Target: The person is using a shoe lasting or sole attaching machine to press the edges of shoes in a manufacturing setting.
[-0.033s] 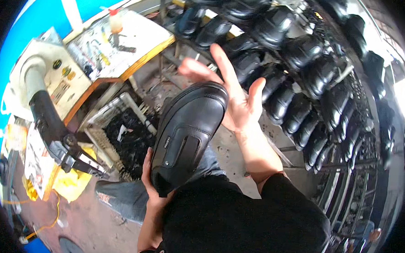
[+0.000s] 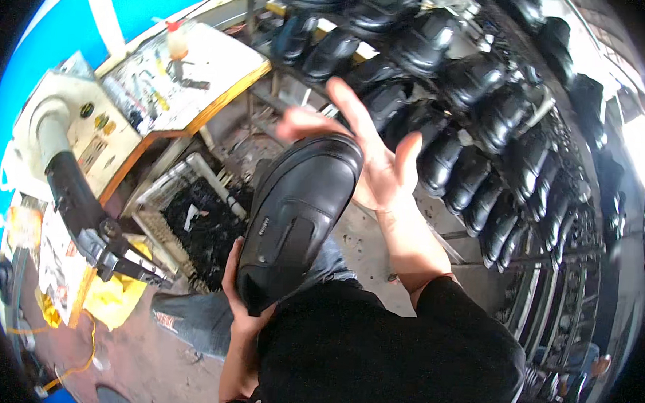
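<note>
A black leather shoe is held up in front of me, toe pointing away and up. My left hand grips its heel end from below. My right hand is spread open behind and beside the toe, fingers apart, palm toward the shoe; whether it touches the toe I cannot tell. Behind the hands stands a metal rack filled with several black shoes in rows.
A workbench with a small bottle and tools stands at the upper left. A cream-coloured machine with a black arm and clamp is at the left. A wire crate of dark scraps sits on the floor. Yellow cloth lies beside it.
</note>
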{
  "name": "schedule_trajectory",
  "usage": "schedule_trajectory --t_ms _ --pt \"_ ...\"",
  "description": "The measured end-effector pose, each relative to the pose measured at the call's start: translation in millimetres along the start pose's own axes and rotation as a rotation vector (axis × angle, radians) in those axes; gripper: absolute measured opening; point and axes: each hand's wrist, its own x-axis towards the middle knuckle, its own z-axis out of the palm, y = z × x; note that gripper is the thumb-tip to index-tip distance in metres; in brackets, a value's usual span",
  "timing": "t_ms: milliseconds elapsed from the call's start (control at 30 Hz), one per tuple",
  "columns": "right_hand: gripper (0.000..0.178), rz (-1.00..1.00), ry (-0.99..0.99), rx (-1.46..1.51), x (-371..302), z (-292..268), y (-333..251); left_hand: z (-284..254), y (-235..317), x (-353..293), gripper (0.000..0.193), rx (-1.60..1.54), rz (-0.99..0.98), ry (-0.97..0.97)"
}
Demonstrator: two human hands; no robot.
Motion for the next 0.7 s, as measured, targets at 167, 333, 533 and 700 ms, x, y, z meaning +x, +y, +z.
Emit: schedule_trajectory --t_ms 167,333,533,700 --pt "0.105 -0.05 -0.235 -0.992 -40.0 2.3 -74.5 -30.0 -15.7 3.5 0.097 -0.179 -0.199 -0.394" --pt "0.055 -0.39 0.098 -1.189 -89.8 63.7 -167.2 -13.5 4.4 46.4 0.069 -0.803 -0.292 -0.311" --pt "0.054 -1.308 1.321 -2.152 -158.5 109.1 -289.8 -61.7 -42.2 38.3 0.048 0.445 -0.257 -0.143" --pt "0.045 -0.402 1.28 -2.919 -185.9 49.4 -368.8 -95.9 -99.2 15.5 0.056 0.731 -0.393 -0.434"
